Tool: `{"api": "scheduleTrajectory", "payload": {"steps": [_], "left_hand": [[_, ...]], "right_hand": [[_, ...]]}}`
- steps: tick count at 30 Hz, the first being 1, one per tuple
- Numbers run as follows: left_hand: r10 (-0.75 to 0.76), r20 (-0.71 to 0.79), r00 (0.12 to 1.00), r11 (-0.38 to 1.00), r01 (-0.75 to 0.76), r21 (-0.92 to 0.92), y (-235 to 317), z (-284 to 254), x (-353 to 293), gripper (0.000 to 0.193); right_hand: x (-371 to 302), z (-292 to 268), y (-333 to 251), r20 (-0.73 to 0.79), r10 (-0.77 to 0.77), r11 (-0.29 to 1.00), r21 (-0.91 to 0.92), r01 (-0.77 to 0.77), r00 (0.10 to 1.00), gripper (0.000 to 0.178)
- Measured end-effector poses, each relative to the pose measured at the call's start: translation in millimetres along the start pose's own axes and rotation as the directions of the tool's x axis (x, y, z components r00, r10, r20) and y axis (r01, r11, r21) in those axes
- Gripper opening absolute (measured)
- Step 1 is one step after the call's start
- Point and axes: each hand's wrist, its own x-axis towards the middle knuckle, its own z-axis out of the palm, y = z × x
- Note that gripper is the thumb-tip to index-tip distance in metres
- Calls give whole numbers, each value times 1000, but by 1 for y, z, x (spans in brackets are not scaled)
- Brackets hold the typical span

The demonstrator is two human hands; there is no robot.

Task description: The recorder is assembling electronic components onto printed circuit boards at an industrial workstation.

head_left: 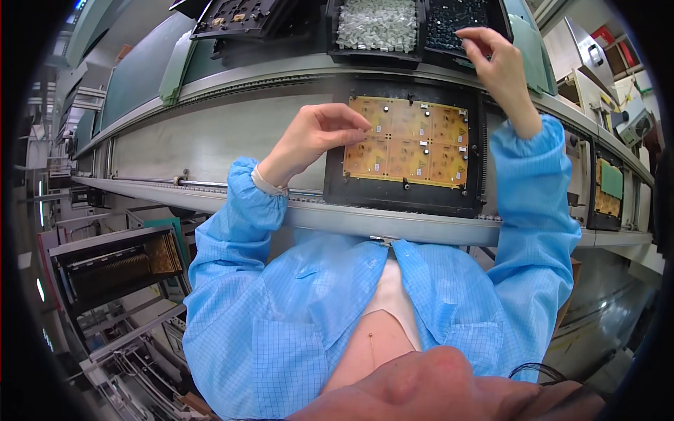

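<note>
The left hand [309, 137] is bent, with its thumb and first finger close together and just a small gap at the tips. The tips are over the top left part of a yellow board [406, 125]. I can't tell if a tiny thing is held there, because the tips are too small to see well.

The board lies flat in a black frame [439, 201], under the left fingertips and off to their right. It has lines that cut it into squares. A few small black and white bits [426, 110] stand on it, to the right of the left fingertips.

The right hand [500, 64] is up and away from the left one. Its thumb and pointing finger are bent near each other, right over a black box [444, 59] of small dark bits [449, 22]. I can't tell if it has hold of one.

To the left of the right hand is a box [372, 56] full of white bits [375, 27]. A metal rail [393, 217] runs below both hands. Far to the right of the right hand, a green piece [611, 181] sits on one more yellow board [606, 205].
</note>
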Motion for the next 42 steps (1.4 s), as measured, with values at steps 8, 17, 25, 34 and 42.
{"api": "scheduleTrajectory", "payload": {"steps": [8,17,25,34,42], "left_hand": [[84,-3,996,960,-80,269,4,10,46,19],[379,107,919,486,-296,822,-12,9,82,26],[448,265,854,211,-389,897,-12,17,83,18],[361,330,872,11,-357,934,-8,22,88,16],[310,346,885,-52,-348,936,-6,27,94,17]], "right_hand": [[-73,-6,-49,211,196,908,331,-258,958,19],[-96,3,-41,288,332,786,443,-432,898,21],[-96,5,-45,281,326,787,449,-424,903,19],[-101,10,-44,277,324,785,455,-420,905,19],[-100,10,-43,281,317,794,443,-415,906,20]]}}
